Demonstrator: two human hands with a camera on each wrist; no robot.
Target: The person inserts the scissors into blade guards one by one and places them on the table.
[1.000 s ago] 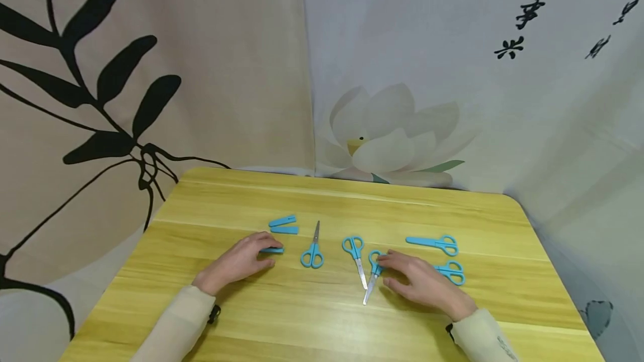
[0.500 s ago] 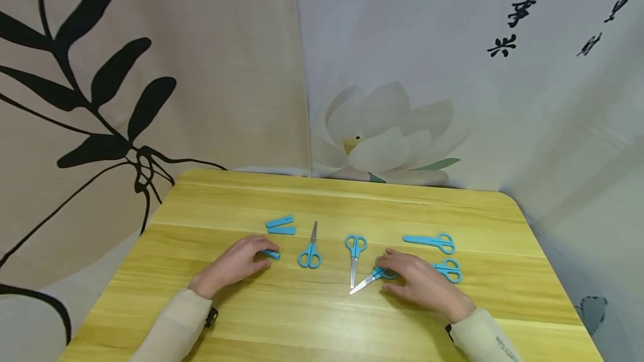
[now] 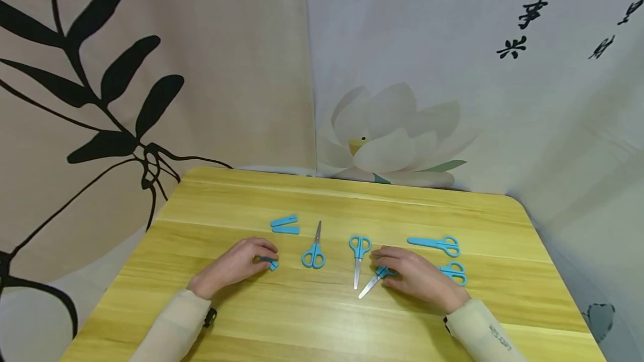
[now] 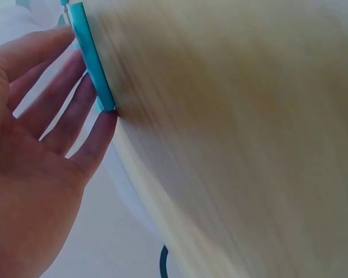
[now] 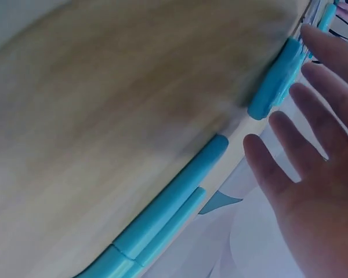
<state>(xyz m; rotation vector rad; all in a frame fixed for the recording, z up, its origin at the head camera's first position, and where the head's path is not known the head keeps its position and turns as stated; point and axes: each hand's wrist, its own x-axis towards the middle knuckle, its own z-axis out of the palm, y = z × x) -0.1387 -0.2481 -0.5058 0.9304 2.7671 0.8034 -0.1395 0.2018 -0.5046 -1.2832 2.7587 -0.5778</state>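
My left hand (image 3: pixel 241 260) pinches a blue scissors sheath (image 3: pixel 274 265) at the tabletop. In the left wrist view the thumb and fingers lie along the sheath (image 4: pixel 93 58). At the right, my right hand (image 3: pixel 417 277) reaches over a pair of blue-handled scissors (image 3: pixel 371 285), its fingertips at the handle and the bare blades pointing toward the near left. The right wrist view shows the fingers fairly straight and spread beside the blue handle (image 5: pixel 275 81). Part of that handle is hidden under the hand in the head view.
Two loose blue sheaths (image 3: pixel 285 229) lie beyond the left hand. Unsheathed scissors (image 3: pixel 313 253) point away, and others (image 3: pixel 359 253) point nearer, between the hands. On the right lie sheathed scissors (image 3: pixel 427 242) and another pair (image 3: pixel 454 272), partly hidden. A curtain hangs behind the wooden table (image 3: pixel 302 323).
The sheath at my left hand has turned, its visible end swinging nearer. Under my right hand the scissors have rotated, handle going right; the neighbouring scissors have straightened and now lie apart from them.
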